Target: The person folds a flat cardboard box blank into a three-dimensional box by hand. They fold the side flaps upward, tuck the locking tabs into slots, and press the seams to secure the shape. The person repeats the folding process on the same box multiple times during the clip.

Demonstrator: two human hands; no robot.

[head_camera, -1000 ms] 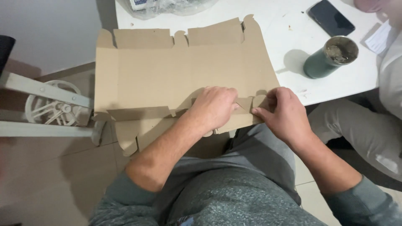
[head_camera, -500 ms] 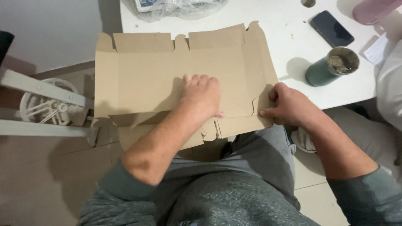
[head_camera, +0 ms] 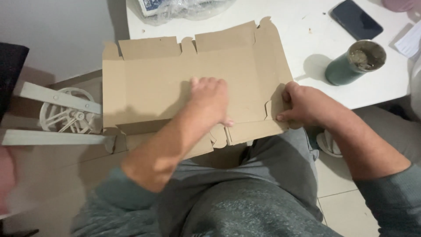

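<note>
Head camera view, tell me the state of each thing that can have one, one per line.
Brown flat cardboard box blank: unfolded, right side flap bent up.
Left hand: pressed flat on the cardboard.
Right hand: fingers pinching the right flap.
Dark green cup: upright, uncovered.
Black phone: screen dark.

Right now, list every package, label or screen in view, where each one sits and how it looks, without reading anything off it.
Cardboard box blank: flat, brown, over the table edge and lap, left hand pressing it, right hand gripping its right flap.
Plastic-wrapped pack: top of table, clear crinkled wrap, blue and white inside.
Phone: top right on table, dark rectangle, screen off.
</note>
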